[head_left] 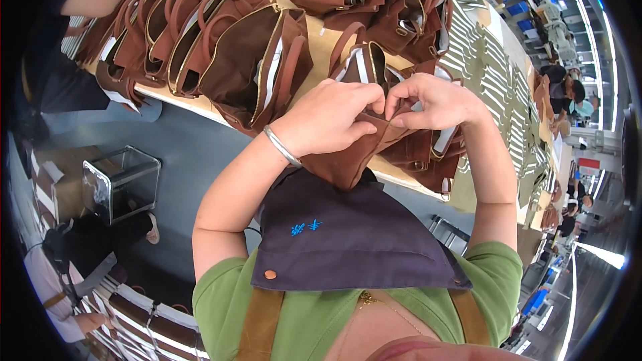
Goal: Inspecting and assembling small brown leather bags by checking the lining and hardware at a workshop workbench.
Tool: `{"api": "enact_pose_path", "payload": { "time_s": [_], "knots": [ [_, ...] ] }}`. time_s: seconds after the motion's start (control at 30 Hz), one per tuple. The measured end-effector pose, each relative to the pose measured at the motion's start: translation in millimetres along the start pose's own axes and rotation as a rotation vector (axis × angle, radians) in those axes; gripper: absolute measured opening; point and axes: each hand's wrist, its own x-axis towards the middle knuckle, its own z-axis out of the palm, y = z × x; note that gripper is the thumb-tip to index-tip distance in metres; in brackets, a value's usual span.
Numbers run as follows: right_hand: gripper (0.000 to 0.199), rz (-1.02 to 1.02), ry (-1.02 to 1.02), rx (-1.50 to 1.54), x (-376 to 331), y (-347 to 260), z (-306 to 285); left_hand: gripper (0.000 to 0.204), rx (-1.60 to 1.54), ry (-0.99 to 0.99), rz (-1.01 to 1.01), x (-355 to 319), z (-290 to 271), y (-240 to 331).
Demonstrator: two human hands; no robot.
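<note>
A brown handbag is tilted at the table's near edge, close against my dark apron. My left hand has thumb and fingers closed on the bag's upper edge. Facing it, my right hand pinches the same edge a short way to the right. Between the fingertips of both hands lies a narrow part of the edge, too small to make out. Behind my hands rise a brown handle and a zippered opening with white lining strips. My fingers hide part of the bag's top.
Several open brown handbags crowd the table to the left, with more bags at the back. Striped green-and-white pieces cover the right side. A metal-framed stool stands on the floor at left. Other people are nearby, one at the far left.
</note>
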Motion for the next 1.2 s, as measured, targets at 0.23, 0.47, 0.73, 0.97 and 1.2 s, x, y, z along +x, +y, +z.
{"api": "enact_pose_path", "payload": {
  "time_s": [0.23, 0.47, 0.73, 0.97, 1.2],
  "knots": [
    [0.017, -0.015, 0.037, -0.04, 0, -3, 5, 0.018, 0.118, 0.041, 0.085, -1, -3, 3],
    [0.02, 0.005, 0.012, -0.05, 3, -10, 3, 0.012, 0.168, 0.085, 0.039, -7, 5, 3],
    [0.028, 0.119, -0.015, 0.025, -4, -11, -15, 0.017, 0.119, 0.285, -0.029, -14, 14, 1],
    [0.021, -0.006, -0.104, 0.082, 14, -3, -27, 0.016, 0.062, 0.481, -0.133, -7, 34, 4],
    [0.016, -0.099, 0.139, -0.115, 13, -18, -16, 0.011, 0.003, 0.603, -0.158, -8, 34, 4]
  ]
}}
